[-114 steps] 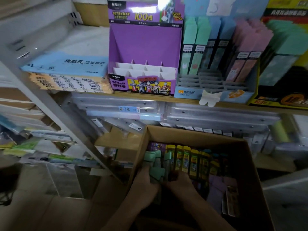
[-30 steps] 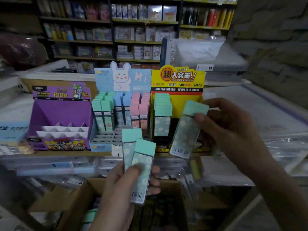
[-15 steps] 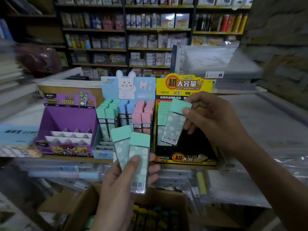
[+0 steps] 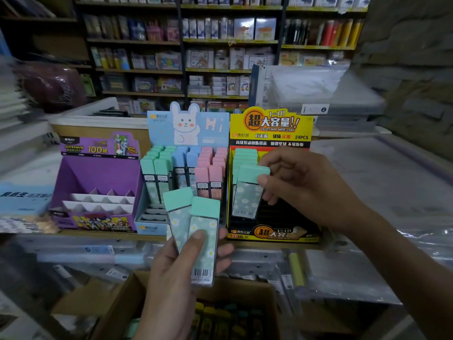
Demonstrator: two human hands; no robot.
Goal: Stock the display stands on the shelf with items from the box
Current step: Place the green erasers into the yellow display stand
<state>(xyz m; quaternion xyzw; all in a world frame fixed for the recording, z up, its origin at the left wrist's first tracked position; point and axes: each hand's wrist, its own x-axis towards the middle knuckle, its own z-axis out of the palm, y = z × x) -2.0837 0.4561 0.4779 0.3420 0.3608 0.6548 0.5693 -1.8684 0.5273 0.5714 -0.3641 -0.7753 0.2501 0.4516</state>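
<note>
Cases of flat clear plastic with mint-green caps and a white flower print are the stock. One flowered case [image 4: 247, 195] stands upright at the front left of the yellow cardboard display stand [image 4: 272, 126], pinched at its cap by the right hand [image 4: 306, 190]. It sits just ahead of a row of mint-capped cases [image 4: 245, 155] seated in that stand. Whether its lower end touches the stand's black base cannot be told.

Below and left of the yellow stand, the left hand [image 4: 171, 278] grips two more flowered cases [image 4: 204, 241], fanned apart, with the thumb pressed on the front one, which shows a barcode at its lower end. The hands are apart.

Touching the yellow stand's left side is a pale blue rabbit-topped stand [image 4: 188, 128] holding mint, blue and pink cases. Farther left is a purple stand with white dividers [image 4: 98, 173]. All three rest on a wooden shelf [image 4: 110, 235]. Below the yellow stand an open brown cardboard box [image 4: 117, 307] holds dim yellow- and green-capped items. Behind the stand rise dark shelves of stationery [image 4: 220, 57].
</note>
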